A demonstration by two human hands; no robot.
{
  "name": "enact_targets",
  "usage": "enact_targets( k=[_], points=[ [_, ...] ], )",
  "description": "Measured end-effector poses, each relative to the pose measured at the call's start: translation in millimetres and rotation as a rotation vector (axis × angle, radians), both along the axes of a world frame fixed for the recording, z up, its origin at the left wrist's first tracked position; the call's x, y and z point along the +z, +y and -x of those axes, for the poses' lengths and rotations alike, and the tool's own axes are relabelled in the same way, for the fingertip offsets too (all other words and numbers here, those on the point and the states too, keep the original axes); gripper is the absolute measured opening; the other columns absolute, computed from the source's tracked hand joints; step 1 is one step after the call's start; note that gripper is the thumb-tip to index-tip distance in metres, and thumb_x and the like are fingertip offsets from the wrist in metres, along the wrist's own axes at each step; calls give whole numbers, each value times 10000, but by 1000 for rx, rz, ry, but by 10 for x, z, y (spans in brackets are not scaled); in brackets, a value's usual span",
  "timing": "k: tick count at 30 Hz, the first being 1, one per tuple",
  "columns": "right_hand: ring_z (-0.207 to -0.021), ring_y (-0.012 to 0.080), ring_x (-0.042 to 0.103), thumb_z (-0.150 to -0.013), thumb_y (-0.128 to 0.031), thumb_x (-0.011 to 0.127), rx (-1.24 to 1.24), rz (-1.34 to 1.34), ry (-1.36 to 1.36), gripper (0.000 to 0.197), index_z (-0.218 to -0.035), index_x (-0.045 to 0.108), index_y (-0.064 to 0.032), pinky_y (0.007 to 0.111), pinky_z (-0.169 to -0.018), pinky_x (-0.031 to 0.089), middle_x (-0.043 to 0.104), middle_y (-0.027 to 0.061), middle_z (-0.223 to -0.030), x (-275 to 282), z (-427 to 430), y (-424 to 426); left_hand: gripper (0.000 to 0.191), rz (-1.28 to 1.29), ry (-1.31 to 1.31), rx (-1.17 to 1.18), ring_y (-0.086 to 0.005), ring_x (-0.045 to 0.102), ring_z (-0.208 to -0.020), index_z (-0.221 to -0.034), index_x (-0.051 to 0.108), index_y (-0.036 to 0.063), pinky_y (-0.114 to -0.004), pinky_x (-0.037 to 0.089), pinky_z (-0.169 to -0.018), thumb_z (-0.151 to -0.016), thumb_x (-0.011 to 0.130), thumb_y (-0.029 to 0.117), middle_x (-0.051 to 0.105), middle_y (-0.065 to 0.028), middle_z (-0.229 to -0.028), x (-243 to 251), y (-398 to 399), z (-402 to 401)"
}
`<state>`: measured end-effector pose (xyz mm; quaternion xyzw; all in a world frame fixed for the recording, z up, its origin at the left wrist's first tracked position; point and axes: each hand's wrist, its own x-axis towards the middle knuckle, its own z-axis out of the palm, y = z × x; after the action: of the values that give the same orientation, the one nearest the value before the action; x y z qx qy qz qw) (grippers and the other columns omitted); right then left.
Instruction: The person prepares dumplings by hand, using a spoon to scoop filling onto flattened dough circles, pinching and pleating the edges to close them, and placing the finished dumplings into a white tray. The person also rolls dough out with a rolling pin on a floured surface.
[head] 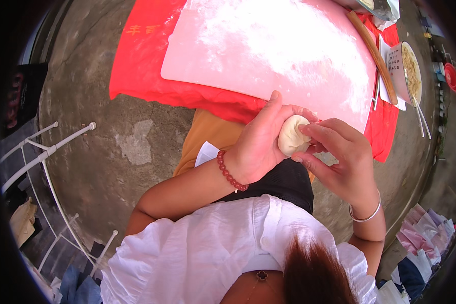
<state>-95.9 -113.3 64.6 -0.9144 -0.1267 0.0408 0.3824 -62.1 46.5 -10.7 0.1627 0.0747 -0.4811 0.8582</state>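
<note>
A pale, round dough bun (292,136) with pleated folds rests against the palm and fingers of my left hand (264,136). My left thumb points away from the bun, towards the board. Thumb and forefinger of my right hand (336,152) touch the bun's gathered side. Both hands are just off the near edge of a pinkish board (220,72) dusted with white flour (273,34). Whether the bun's top is fully closed is hidden by my right fingers.
A wooden rolling pin (374,57) lies along the board's right edge. Beyond it stands a white bowl (394,66) of filling (411,72) with chopsticks (421,117). Red cloth (136,68) hangs under the board. A metal tray (376,11) sits far right; a white rack (49,152) stands left.
</note>
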Motion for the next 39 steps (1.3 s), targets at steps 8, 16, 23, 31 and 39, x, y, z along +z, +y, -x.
enact_targets(
  k=[8, 16, 23, 31, 39],
  points=[
    [-678, 272, 595, -668, -43, 753, 128, 137, -132, 256, -883, 615, -23, 361, -587, 498, 565, 89, -786, -72, -24, 35, 644, -80, 1, 5, -181, 547, -1076, -1193, 508, 24, -348, 434, -941, -994, 215, 562, 569, -82, -1147, 8, -13, 47],
    [-671, 274, 585, -643, -31, 725, 223, 201, -177, 209, -790, 577, -26, 369, -580, 493, 545, 91, -763, -96, -75, 3, 636, -52, 73, -17, -172, 545, -1069, -1192, 513, 32, -351, 435, -942, -999, 206, 555, 573, -71, -1125, 29, -49, 57],
    [-688, 265, 586, -624, -17, 744, 222, 64, 10, 335, -947, 653, -11, 347, -592, 483, 575, 105, -784, 102, -132, -84, 713, -6, 156, -120, -197, 572, -1038, -1195, 506, 4, -389, 476, -897, -969, 216, 616, 580, -93, -1124, 15, 37, -37],
    [-711, 252, 595, -607, 31, 745, 169, -95, -16, 353, -953, 685, -6, 340, -609, 484, 595, 100, -816, -22, -67, -137, 724, 42, 188, -211, -215, 568, -1095, -1287, 452, -2, -400, 461, -949, -966, 236, 610, 563, -110, -1208, 50, 74, -68],
    [-708, 270, 593, -587, 43, 733, 230, -84, -126, 274, -845, 661, -15, 358, -606, 486, 594, 87, -820, -105, -73, -142, 705, -42, 219, -231, -216, 563, -1093, -1270, 457, 4, -409, 461, -948, -971, 234, 601, 555, -108, -1206, 105, 27, -40]
  ],
)
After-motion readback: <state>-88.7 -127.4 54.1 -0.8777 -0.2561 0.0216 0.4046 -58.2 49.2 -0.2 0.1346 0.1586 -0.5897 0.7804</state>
